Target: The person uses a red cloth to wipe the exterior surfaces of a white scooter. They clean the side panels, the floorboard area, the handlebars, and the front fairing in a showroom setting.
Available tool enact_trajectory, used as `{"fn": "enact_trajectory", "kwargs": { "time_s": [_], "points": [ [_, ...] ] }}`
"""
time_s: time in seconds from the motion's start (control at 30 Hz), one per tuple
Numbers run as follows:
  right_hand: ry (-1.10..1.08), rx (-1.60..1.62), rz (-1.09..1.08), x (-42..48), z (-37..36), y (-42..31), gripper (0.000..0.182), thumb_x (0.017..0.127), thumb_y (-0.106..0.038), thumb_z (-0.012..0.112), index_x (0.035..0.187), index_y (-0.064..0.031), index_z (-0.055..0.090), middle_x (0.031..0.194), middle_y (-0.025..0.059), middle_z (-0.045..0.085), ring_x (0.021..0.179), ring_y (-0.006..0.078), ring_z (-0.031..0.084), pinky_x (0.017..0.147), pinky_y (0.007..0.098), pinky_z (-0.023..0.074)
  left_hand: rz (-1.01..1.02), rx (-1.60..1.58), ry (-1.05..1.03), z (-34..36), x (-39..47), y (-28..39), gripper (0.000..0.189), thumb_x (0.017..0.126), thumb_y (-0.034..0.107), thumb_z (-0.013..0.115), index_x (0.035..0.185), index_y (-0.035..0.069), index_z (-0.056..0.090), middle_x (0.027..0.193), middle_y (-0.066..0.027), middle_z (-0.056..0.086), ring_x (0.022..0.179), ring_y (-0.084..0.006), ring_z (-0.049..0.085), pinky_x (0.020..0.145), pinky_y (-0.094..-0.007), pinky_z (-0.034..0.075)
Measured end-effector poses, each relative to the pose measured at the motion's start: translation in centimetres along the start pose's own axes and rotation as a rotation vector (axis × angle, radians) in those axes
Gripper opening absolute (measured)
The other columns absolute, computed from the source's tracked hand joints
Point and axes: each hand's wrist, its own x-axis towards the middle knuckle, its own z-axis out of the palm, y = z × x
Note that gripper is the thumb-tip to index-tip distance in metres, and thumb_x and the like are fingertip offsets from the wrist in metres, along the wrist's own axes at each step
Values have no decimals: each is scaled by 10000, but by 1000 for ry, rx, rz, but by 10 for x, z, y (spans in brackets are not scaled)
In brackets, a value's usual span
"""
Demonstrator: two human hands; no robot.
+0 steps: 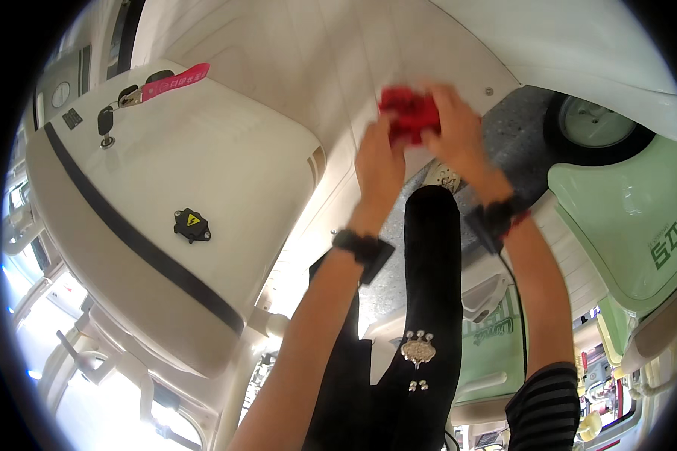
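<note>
Before me, near the top middle of the head view, my left hand (379, 160) and my right hand (457, 132) hold a blurred red cloth-like item (410, 115) between them. It is close to a beige molded panel (293, 67); whether it touches the panel I cannot tell. A dark band with a box-shaped device is on each wrist. To the left of my hands is a cream-colored panel (225, 158) with a black plastic part (192, 225) bearing a yellow high-voltage warning sign on it.
A key (106, 121) sits in a lock at the upper left, with a pink strap (175, 82) on its ring. On the right are a wheel (598, 124) and light green body panels (626, 225) bearing writing. Grey floor (513, 129) shows beneath.
</note>
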Motion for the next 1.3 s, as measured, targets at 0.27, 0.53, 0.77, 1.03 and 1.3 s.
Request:
{"fn": "enact_trajectory", "kwargs": {
  "time_s": [0.27, 0.53, 0.77, 1.03, 1.3],
  "points": [
    [196, -305, 10, 91, 53, -12, 426, 634, -156, 685, 1026, -77, 535, 1040, 116, 539, 996, 311, 508, 827, 457, 408, 100, 415, 168, -2, 108, -36, 258, 762, 43, 565, 1018, 74, 552, 931, -167, 544, 873, -358, 530, 740, -437, 435],
    [172, -270, -19, -10, 91, 7, 527, 511, -265, 753, 990, -151, 565, 948, -5, 553, 953, 214, 472, 758, 422, 330, -56, 330, -25, 14, 8, -61, 385, 723, -6, 583, 1087, 116, 546, 971, -138, 543, 906, -343, 547, 715, -426, 460],
    [4, -200, -49, -77, 94, -4, 460, 518, -184, 696, 952, -131, 552, 928, 25, 547, 910, 232, 497, 776, 388, 346, -269, 284, -88, 15, -73, -65, 354, 755, 5, 590, 1096, 87, 546, 925, -165, 560, 848, -371, 565, 692, -436, 460],
    [-81, 65, -117, -9, 40, -16, 517, 596, -181, 670, 1089, -91, 541, 912, 98, 569, 823, 308, 551, 709, 408, 454, -153, 144, 240, -19, -34, -12, 404, 736, -73, 613, 1113, 61, 561, 994, -139, 584, 900, -323, 576, 789, -384, 467],
    [225, -37, -457, 181, 23, -47, 468, 689, -183, 648, 1142, -194, 532, 963, 116, 578, 853, 340, 564, 718, 427, 481, 260, 324, 636, -64, 177, 7, 338, 785, 2, 559, 1103, 113, 575, 885, -140, 568, 867, -337, 544, 746, -411, 441]
  ]
}}
